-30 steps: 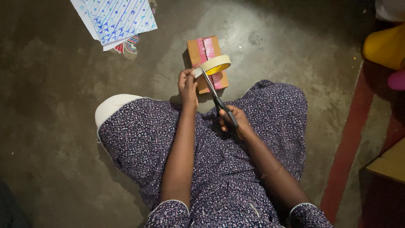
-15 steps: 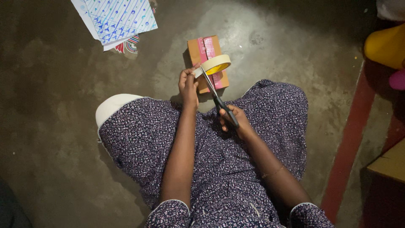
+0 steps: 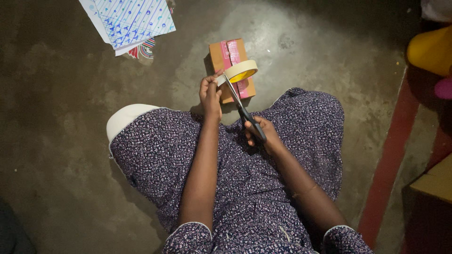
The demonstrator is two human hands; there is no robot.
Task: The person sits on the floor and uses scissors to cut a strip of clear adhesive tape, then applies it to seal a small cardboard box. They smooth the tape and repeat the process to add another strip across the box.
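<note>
Cream tape end pinched in the left hand (image 3: 210, 96), the roll of tape (image 3: 241, 71) just right of it, over a brown box (image 3: 230, 70) on the concrete floor (image 3: 70, 117). The right hand (image 3: 263, 134) grips black scissors (image 3: 242, 110), blades seemingly at the tape strip.

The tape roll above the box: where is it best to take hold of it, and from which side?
Probably the outer rim of the tape roll, on its far right side. The scissors in the right hand cross its near left edge, where the left hand pinches the free strip. The roll hangs tilted over the brown box, its hollow yellow core open upward.
</note>
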